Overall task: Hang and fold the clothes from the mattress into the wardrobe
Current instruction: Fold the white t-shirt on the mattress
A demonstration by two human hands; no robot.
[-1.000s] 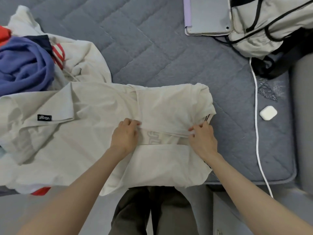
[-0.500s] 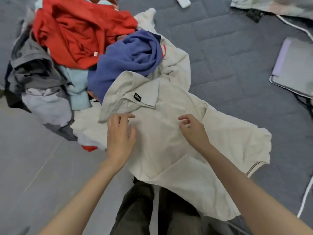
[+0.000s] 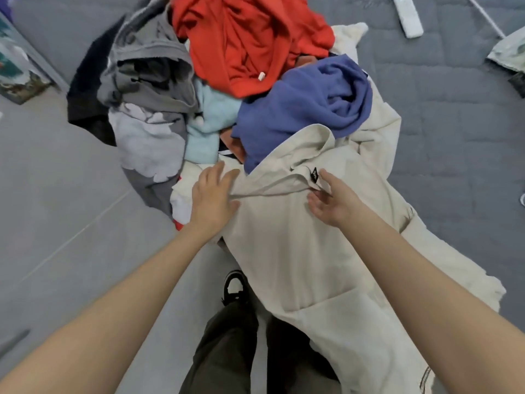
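Slid farther up the cream shirt point(image 3: 298, 251) since a moment ago, now right by its black tag point(image 3: 314, 175). Presses down with the left hand point(image 3: 211, 194), flat and wide, fingers straight, on the shirt's left edge. Reaches with the right hand point(image 3: 333, 200), loosely open, thumb beside the tag, fingers a little bent at the edge of the folded flap, gripping nothing. Lies with its far end on the clothes pile and the grey mattress point(image 3: 440, 123), near end hanging down over dark trousers point(image 3: 227, 351). Heaped just beyond: blue top point(image 3: 306, 103), red top point(image 3: 241, 38), grey clothes point(image 3: 147, 75). Far right, white remote point(image 3: 409, 18).
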